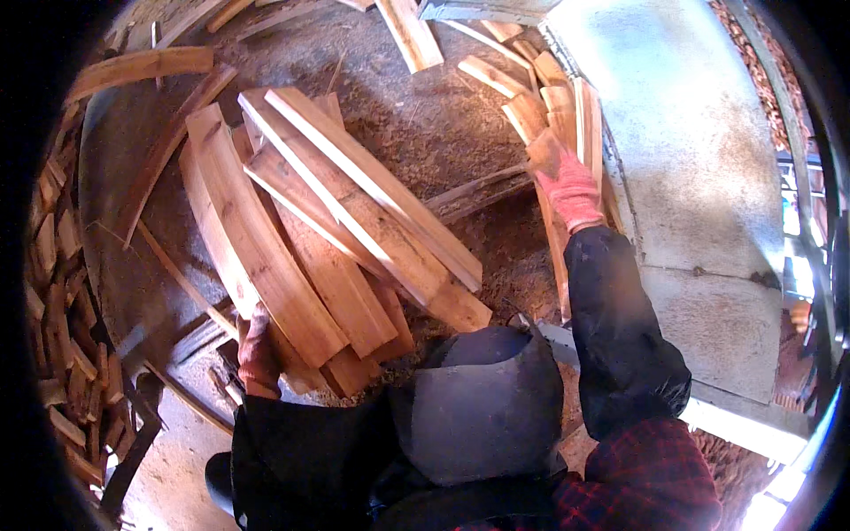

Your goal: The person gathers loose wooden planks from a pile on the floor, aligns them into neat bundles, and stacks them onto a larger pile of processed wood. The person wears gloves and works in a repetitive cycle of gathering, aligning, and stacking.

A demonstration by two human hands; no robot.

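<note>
The right hand [571, 190], in a pink glove, is closed on a short pale wooden slat [542, 152] by the grey concrete slab's [682, 159] left edge, best set flush on the stack, while the left hand [257, 350] grips the armful of long reddish planks [336, 239].

Both hands wear gloves. The right hand [571, 195] has a pink knit glove, and its cuff is a bit lighter pink just behind the fingers. The left hand [258, 352] has a darker, reddish glove that looks dusty. Past each glove's cuff comes a shiny black sleeve cover [620, 336] with lots of wrinkles. Higher up the right arm, a red and dark checked shirt [646, 482] shows. A big dark grey apron [482, 407] covers the front of the body.
</note>
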